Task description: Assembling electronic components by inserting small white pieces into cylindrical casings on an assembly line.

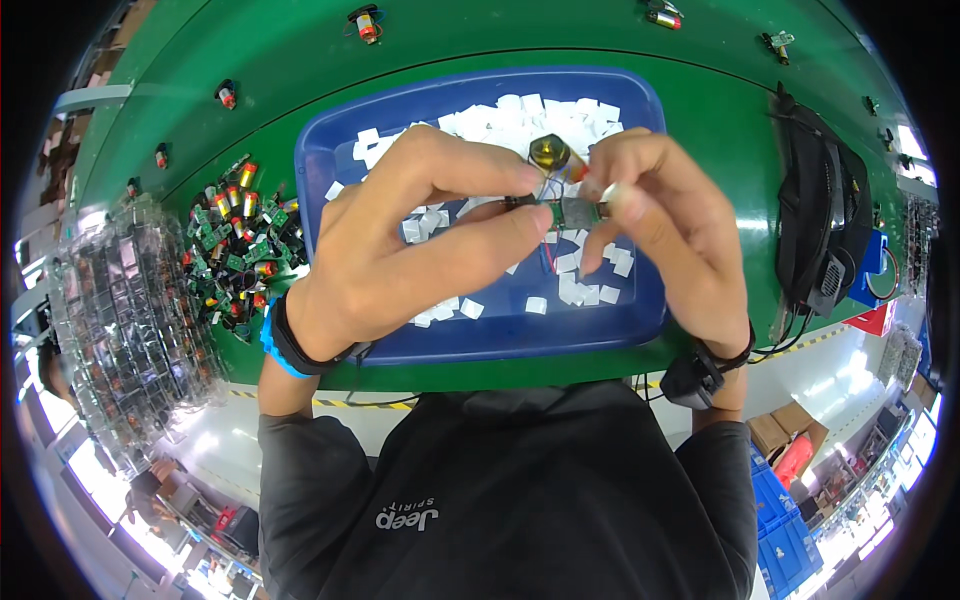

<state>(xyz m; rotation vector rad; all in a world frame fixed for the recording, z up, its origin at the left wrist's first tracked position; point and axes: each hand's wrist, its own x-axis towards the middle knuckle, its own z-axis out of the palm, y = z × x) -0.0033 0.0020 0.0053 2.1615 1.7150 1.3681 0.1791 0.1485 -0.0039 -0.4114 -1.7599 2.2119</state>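
Holding circuit board (577, 212) over blue tray (480, 354) on green table (715, 130); pale floor (840, 370)

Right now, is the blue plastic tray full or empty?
Partly filled: the blue plastic tray has white squares heaped toward its far side, and bare blue bottom shows nearer.

Blk bag (818, 205) on grn table (718, 130), R side; blue plastic crates (787, 530) near R, cardbd box (783, 428) beside; yel/blk floor tape (335, 403).

Blue tray (500, 338): smooth plastic, slight sheen. Inside it: matt, papery white squares (536, 305). Under it: glossy green tabletop (715, 125). Right of it: dull black cloth-like bag (812, 190).
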